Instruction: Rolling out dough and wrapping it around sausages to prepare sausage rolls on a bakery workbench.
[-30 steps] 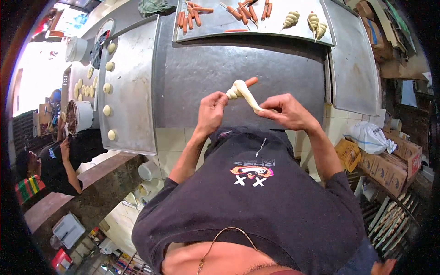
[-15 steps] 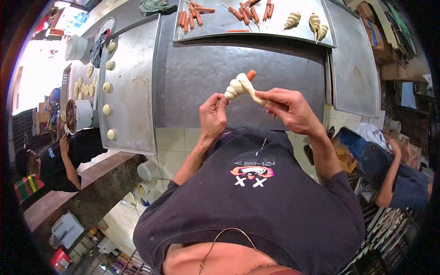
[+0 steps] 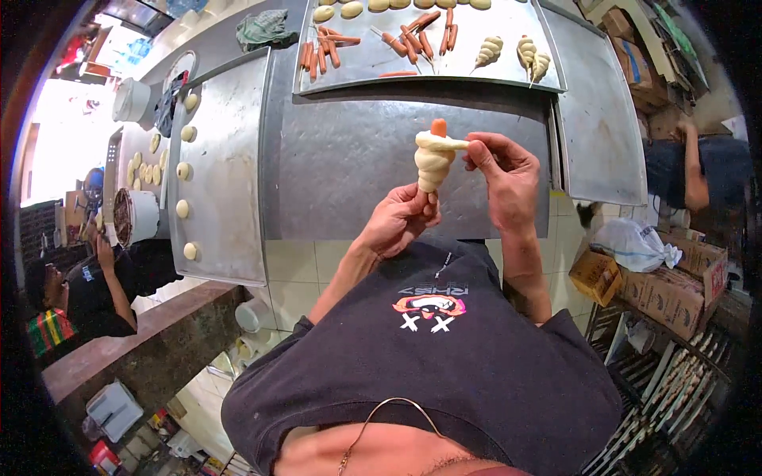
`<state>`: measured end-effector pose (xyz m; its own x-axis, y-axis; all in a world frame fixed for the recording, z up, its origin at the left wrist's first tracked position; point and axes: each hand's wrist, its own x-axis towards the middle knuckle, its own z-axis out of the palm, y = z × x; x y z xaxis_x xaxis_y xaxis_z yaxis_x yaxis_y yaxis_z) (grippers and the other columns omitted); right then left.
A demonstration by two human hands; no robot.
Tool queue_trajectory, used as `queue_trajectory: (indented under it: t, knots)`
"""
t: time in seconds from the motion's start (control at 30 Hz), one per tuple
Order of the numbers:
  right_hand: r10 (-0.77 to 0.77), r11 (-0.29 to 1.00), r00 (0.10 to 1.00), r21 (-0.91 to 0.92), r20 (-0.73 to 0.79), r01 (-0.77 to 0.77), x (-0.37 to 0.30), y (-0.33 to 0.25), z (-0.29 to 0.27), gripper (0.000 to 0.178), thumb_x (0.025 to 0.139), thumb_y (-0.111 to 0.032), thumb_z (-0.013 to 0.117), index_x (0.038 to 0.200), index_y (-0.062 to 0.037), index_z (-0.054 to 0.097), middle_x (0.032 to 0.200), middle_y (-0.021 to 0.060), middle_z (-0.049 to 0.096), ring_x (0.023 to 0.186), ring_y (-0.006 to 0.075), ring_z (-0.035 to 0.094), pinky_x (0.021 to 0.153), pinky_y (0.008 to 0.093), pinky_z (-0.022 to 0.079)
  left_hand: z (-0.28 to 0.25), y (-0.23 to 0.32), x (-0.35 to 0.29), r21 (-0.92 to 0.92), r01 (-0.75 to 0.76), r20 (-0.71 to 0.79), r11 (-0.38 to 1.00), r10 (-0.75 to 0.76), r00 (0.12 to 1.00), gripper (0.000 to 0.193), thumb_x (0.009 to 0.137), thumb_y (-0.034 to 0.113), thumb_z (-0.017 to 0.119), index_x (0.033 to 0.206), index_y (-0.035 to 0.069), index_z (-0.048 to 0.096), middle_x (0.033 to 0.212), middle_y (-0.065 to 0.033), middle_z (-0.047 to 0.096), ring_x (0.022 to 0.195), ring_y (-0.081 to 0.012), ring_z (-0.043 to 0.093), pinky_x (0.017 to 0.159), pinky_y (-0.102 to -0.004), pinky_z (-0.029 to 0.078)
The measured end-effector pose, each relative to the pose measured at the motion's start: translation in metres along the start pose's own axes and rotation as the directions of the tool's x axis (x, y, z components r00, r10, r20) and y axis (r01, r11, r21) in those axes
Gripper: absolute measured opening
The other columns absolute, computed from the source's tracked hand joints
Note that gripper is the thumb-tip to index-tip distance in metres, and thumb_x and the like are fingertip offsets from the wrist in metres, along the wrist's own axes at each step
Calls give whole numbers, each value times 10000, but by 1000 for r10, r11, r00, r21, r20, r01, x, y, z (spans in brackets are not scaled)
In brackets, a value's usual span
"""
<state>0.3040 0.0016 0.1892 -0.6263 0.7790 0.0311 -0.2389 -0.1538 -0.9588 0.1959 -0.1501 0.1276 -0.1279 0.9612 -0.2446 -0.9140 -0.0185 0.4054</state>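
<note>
My left hand (image 3: 401, 218) grips the lower end of a dough-wrapped sausage (image 3: 434, 165) and holds it upright above the metal table. Pale dough coils around the sausage in a spiral, and its orange tip (image 3: 439, 126) sticks out at the top. Between thumb and forefinger, my right hand (image 3: 508, 170) pinches the free end of the dough strip (image 3: 459, 144), stretched sideways from the top coil. Whether a stick sits inside my left fist is hidden. Finished dough-wrapped sausages (image 3: 489, 51) on sticks lie on the tray (image 3: 349, 82) beyond, beside several bare sausages (image 3: 413, 40).
Dough balls (image 3: 352, 9) line the far tray's back. More dough balls (image 3: 183, 170) sit along a tray (image 3: 230, 159) on the left. Another metal tray (image 3: 603, 135) lies on the right. A person (image 3: 111, 285) is at far left by a white bucket (image 3: 143, 216); another stands at far right.
The wrapped sausage has turned from slanted to upright, with my left hand now beneath it. My right hand has drawn the dough end around to the top right. The person at right has moved farther away.
</note>
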Motion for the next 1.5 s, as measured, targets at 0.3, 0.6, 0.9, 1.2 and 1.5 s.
queue_trajectory:
  t: [0.3,0.6,0.9,1.2,1.5]
  knots:
    - [109,987,994,118,-24,-106,-16,31,2,136,881,-80,744,960,4,672,899,59,705,754,105,647,678,239,532,10,10,3,444,29,-63,895,-1,998,210,1027,175,527,1049,-10,625,694,16,516,567,-61,398,556,-235,347]
    - [60,972,976,237,-211,-9,12,25,-16,139,876,-58,735,992,15,714,907,79,716,799,142,671,773,260,560,-16,-11,4,561,-15,-318,827,232,919,205,939,57,642,1095,-66,693,867,-44,679,729,-107,633,712,-270,540]
    - [306,944,952,133,-9,-303,-33,54,-3,136,874,-36,727,1000,15,715,910,86,722,777,138,679,732,257,561,-6,-7,7,420,-107,-270,901,237,933,230,929,56,663,1122,-69,680,923,-89,715,770,-139,661,738,-281,562]
    - [51,980,975,-176,-217,-90,-18,59,3,137,846,-95,777,918,18,746,804,52,726,693,95,658,625,233,531,13,-18,22,601,-113,-254,792,322,912,263,892,25,655,1131,-83,674,1001,-108,710,909,-177,666,865,-315,541]
    - [160,914,974,-348,-161,-208,-23,73,-1,184,832,-116,778,951,22,752,847,75,747,749,114,689,692,254,559,-13,-22,19,458,14,-366,889,174,914,282,917,118,685,1115,-82,677,1017,-119,707,902,-170,671,830,-292,541]
